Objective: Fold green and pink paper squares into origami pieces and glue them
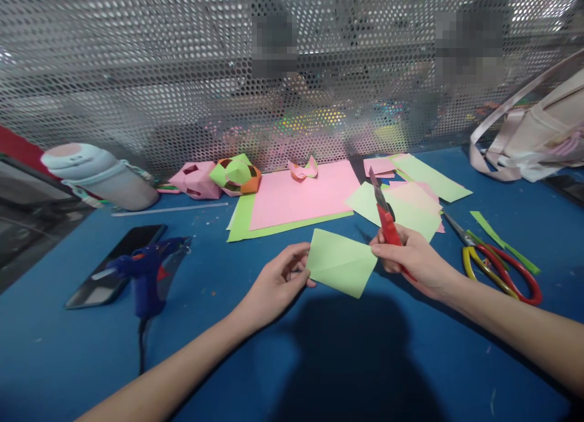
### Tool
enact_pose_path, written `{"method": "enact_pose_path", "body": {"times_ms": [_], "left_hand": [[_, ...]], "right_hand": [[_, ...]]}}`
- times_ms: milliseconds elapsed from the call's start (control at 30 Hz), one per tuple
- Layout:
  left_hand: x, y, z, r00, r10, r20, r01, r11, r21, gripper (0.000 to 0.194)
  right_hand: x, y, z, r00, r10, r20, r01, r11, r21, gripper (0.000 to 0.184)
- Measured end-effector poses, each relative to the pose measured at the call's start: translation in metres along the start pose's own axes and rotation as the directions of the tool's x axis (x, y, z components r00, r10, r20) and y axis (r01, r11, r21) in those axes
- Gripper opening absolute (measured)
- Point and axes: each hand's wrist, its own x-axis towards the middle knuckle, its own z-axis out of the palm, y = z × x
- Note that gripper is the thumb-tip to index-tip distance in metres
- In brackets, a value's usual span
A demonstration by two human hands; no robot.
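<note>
My left hand pinches the left edge of a folded light green paper held just above the blue table. My right hand grips a red utility knife, blade pointing up and away, and its fingers also touch the right corner of the same paper. Both hands are closed on what they hold.
Pink and green sheets lie ahead, more sheets to their right. Scissors and a green strip lie on the right. A blue glue gun rests over a phone on the left. Folded paper shapes, a bottle, a bag.
</note>
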Motion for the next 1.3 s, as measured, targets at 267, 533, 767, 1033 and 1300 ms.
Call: {"method": "enact_pose_path", "body": {"times_ms": [267,533,767,1033,1300], "left_hand": [[0.001,-0.001,0.001,1.0,-0.017,0.022,0.018,0.998,-0.055,0.04],[-0.001,-0.003,-0.004,0.999,0.007,0.047,-0.004,0.998,-0.062,0.046],[0.001,0.002,-0.005,0.99,0.024,0.141,-0.025,1.0,0.0,0.015],[0.002,0.003,-0.009,0.997,-0.078,0.02,0.079,0.996,-0.043,0.014],[0.004,-0.004,-0.012,0.987,-0.15,-0.058,0.145,0.986,-0.086,0.015]], "right_hand": [[0.001,0.004,-0.001,1.0,-0.012,-0.019,0.011,0.999,-0.049,0.03],[0.007,0.005,-0.002,0.999,-0.026,-0.047,0.021,0.994,-0.108,0.031],[0.015,0.008,-0.006,0.994,-0.048,-0.097,0.022,0.969,-0.247,0.031],[0.005,-0.005,-0.035,0.95,-0.287,-0.12,0.129,0.714,-0.688,0.034],[-0.028,0.008,-0.07,0.939,-0.34,0.056,0.216,0.454,-0.864,0.03]]}}
